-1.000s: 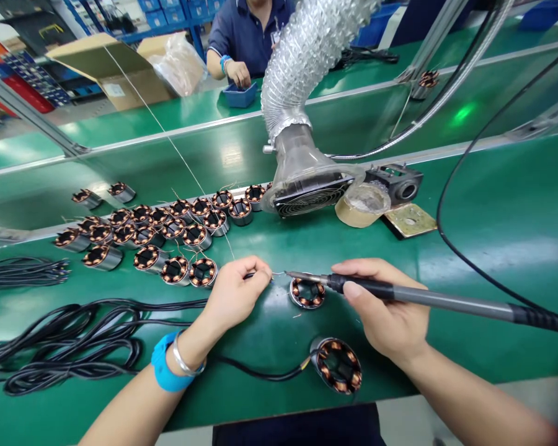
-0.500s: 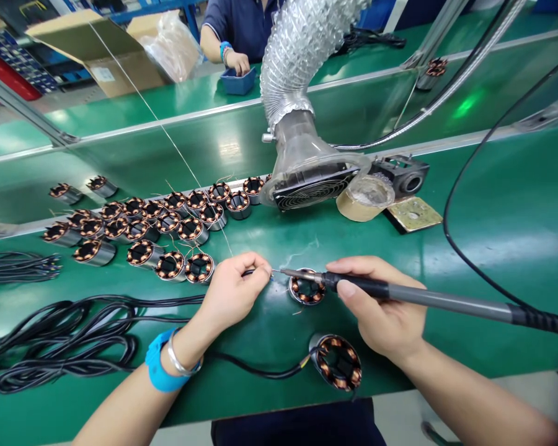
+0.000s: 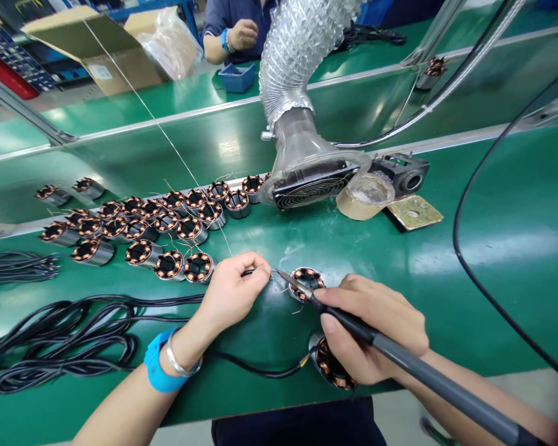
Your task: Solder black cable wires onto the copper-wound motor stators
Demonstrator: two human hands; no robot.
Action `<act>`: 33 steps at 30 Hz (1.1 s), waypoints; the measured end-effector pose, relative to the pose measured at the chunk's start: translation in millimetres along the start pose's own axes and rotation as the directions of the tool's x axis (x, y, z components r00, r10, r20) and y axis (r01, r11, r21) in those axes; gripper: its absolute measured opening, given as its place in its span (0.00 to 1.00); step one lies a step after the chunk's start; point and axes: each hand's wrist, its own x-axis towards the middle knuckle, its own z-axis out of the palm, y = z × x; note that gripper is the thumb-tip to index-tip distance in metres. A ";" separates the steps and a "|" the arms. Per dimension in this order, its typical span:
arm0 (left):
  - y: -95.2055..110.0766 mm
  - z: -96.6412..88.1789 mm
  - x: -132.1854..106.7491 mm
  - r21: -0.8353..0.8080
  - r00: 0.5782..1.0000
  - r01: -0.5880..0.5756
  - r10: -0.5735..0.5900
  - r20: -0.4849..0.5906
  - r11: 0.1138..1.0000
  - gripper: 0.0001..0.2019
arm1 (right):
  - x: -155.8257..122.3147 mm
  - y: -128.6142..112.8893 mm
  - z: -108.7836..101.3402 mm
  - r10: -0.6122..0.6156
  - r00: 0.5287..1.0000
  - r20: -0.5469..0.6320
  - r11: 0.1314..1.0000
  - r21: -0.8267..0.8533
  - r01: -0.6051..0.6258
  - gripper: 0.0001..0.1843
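Observation:
My left hand (image 3: 235, 290) is closed in a pinch on the end of a black cable, whose thin wire tips poke out past the fingertips. In my right hand (image 3: 376, 328) is a soldering iron (image 3: 353, 325), gripped like a pen and slanting up to the left. Its tip meets or nearly meets the wire ends; I cannot tell which. Just under the tip stands a copper-wound motor stator (image 3: 307, 284). A second stator (image 3: 328, 362), joined to a black cable (image 3: 270, 373), lies near the table's front edge, partly hidden by my right hand.
Several stators (image 3: 167, 222) stand in rows at the left. Coiled black cables (image 3: 74, 341) lie in front of them. A fume extractor hood (image 3: 314, 167) hangs over the back, beside a tape roll (image 3: 365, 197) and a sponge tray (image 3: 413, 214). A co-worker's hand (image 3: 242, 34) is across the bench.
My right hand has come lower and nearer, tilting the soldering iron more steeply, and now covers part of the front stator. My left hand stays put. The co-worker's hand has lifted from the blue bin.

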 end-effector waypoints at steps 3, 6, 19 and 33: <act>0.3 0.1 -0.4 0.007 1.000 0.006 -0.006 0.002 1.000 0.09 | -0.5 0.5 0.9 -0.047 0.999 -0.004 0.999 -0.004 0.047 0.16; 0.2 0.6 -0.8 0.011 1.000 0.007 -0.007 0.000 1.000 0.10 | 0.4 -0.2 -1.1 -0.028 0.999 -0.023 1.000 0.006 0.028 0.16; 0.0 1.7 0.0 0.020 1.000 0.005 -0.005 -0.008 1.000 0.10 | 0.3 0.0 -7.0 0.035 0.999 -0.010 0.998 0.049 -0.034 0.18; -0.4 -0.4 -1.6 -0.008 1.000 -0.004 0.005 0.024 1.000 0.09 | 2.3 4.6 -6.5 0.016 0.999 -0.051 0.998 0.055 -0.013 0.20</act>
